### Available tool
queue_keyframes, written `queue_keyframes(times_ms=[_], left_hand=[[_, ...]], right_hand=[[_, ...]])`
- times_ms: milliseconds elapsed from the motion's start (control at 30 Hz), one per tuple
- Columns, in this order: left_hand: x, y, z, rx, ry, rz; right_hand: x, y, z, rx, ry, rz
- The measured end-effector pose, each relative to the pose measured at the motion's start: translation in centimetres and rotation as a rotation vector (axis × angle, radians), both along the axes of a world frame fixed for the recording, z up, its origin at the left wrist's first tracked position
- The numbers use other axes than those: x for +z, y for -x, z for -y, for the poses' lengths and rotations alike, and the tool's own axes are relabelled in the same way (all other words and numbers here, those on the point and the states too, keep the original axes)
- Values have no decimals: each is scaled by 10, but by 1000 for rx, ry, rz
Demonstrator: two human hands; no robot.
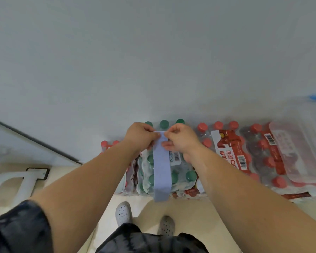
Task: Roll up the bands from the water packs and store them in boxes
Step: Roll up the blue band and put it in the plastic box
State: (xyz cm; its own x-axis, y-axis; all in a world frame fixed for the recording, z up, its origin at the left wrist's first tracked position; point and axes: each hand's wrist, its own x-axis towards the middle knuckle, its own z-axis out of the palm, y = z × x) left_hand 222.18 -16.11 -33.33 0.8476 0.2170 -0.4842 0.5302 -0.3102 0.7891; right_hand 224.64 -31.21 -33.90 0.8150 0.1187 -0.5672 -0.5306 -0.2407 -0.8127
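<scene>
A light blue band (161,168) hangs down in front of a shrink-wrapped pack of green-capped water bottles (182,175). My left hand (140,136) and my right hand (181,138) both pinch the band's top end, close together, with fingers curled. The band's lower end hangs loose near the front of the pack. Red-capped water packs (232,150) stand to the right along the wall.
A clear plastic box (299,148) lies on the red-capped packs at the right. More red caps (108,144) show left of my left wrist. A white frame piece (26,183) lies on the floor at left. My feet in grey shoes (123,212) stand below.
</scene>
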Motion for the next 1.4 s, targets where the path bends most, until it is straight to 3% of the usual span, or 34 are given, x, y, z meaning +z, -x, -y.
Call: queue_keyframes(times_ms=[267,433,567,767,933,1167,1400], left_hand=[[-11,-14,-10,62,193,-35],[-11,4,-39,33,136,71],[-28,34,-94,127,127,1],[-90,81,-189,138,-79,-220],[-127,95,-227,-8,-183,-303],[-166,69,-222,-269,-155,-282],[-192,43,-197,-290,-50,-297]], right_hand=[[-7,-9,-12,-26,49,130],[0,10,-26,-17,366,370],[11,33,-74,58,267,449],[-34,57,-169,327,153,86],[-103,69,-197,393,345,-106],[-171,57,-198,294,623,-104],[-196,47,-199,192,593,-121]])
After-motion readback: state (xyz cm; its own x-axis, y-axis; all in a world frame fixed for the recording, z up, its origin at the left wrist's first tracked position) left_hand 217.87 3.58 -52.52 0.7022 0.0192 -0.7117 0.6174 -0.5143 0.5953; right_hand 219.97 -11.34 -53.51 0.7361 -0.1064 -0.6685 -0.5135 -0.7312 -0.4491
